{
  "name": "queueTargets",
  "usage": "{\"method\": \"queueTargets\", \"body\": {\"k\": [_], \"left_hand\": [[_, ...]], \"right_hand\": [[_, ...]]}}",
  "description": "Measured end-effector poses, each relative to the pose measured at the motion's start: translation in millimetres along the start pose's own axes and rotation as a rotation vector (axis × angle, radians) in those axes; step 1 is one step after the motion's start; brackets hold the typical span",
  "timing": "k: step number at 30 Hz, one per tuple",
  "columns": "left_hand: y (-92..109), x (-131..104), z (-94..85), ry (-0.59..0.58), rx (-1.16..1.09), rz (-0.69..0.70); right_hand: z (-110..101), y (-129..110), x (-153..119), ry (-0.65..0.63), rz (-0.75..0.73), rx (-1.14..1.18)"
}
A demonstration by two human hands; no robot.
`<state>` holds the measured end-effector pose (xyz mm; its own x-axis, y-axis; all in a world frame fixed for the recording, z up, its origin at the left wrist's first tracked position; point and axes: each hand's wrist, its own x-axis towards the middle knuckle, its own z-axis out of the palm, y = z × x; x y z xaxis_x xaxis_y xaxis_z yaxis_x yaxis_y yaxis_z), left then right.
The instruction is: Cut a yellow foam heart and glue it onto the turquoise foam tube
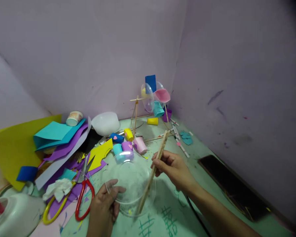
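Observation:
Between the thumb and fingers of my left hand [108, 200] is the rim of a round clear plastic lid [129, 179], held above the table. My right hand [170, 166] pinches a wooden stick [154, 172], which slants down across the lid's right side. Whether the stick touches the lid I cannot tell. Just beyond the lid lie small paper cups: a pink one [140, 145], a purple one [127, 148], a light blue one [118, 150], a yellow one [128, 134] and a dark blue one [117, 138].
A stick-framed wheel with clear discs [147, 98] and coloured paper cups stands at the back. Scissors [82, 187], crumpled tissue [58, 190] and coloured paper sheets [27, 141] crowd the left. A dark phone [233, 187] lies right, near the wall; a white bowl [105, 123] is behind.

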<state>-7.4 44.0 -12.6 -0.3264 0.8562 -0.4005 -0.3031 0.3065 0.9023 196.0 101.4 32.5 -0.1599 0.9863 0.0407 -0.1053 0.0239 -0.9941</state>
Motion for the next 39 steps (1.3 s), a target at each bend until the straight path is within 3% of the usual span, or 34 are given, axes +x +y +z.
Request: {"method": "queueTargets", "body": {"k": [7,11,16,20,22,26,28,32,39], "left_hand": [[4.2,-6.6,1.3,-0.094,0.04,-0.051],[2.6,-13.8,3.5,-0.102,0.161,-0.108],[-1.0,-16.7,-2.6,0.065,0.497,0.161],[1.5,-19.2,-11.2,0.2,0.722,0.641],[5.5,-21.6,-10.8,0.08,0.717,0.754],[17.9,-24.5,1.3,-0.354,0.719,0.707],[25.3,-24.7,9.3,-0.468,0.746,0.716],[33.5,-23.4,18.7,-0.476,0.806,0.741],[21.2,-19.8,19.9,-0.44,0.757,0.639]], "right_hand": [[-11.5,-4.6,-9.0,0.361,-0.189,-0.04],[-11.0,-8.0,-15.7,0.392,-0.311,-0.09],[-9.2,-5.2,-14.1,0.348,-0.291,-0.153],[-5.2,-2.8,-11.7,0.282,-0.237,-0.088],[0.7,-3.7,-10.8,0.19,-0.172,-0.065],[16.6,-11.7,-5.1,-0.045,-0.135,-0.171],[23.4,-18.5,-1.4,-0.132,-0.187,-0.322],[32.0,-29.4,2.0,-0.197,-0.273,-0.473],[38.6,-26.0,4.7,-0.221,-0.237,-0.451]]}}
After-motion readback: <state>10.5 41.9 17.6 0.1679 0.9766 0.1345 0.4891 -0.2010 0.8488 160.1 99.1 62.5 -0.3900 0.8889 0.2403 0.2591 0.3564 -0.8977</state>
